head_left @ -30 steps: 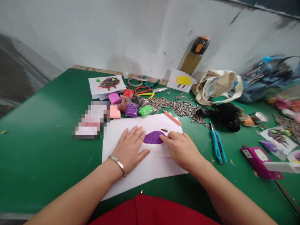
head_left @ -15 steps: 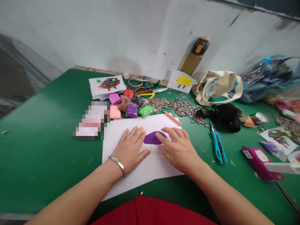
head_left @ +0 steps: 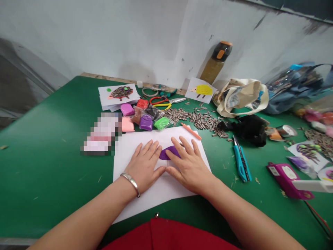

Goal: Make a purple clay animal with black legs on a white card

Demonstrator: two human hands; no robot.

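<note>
A flattened patch of purple clay (head_left: 164, 155) lies on white paper (head_left: 140, 201) in front of me. My left hand (head_left: 145, 164) rests flat on the paper with its fingers stretched out, their tips at the clay's left edge. Spread over the clay's right part is my right hand (head_left: 187, 163), its index finger on the purple surface. The two thumb tips almost meet below the patch. Part of the clay is hidden under the right fingers. An orange pen-like stick (head_left: 191, 131) lies on the paper's upper edge.
Packs of coloured clay (head_left: 146, 122), sunflower seeds (head_left: 205, 121) and red-and-yellow-handled scissors (head_left: 166, 102) lie beyond the paper. To the right are a teal utility knife (head_left: 241, 161) and a magenta device (head_left: 288, 180). A bottle (head_left: 214, 64) leans at the wall near a hedgehog picture (head_left: 201, 90).
My right hand has shifted left and spread its fingers flatter, covering more of the clay. Its thumb now nearly touches the left thumb. My left hand has stayed in place.
</note>
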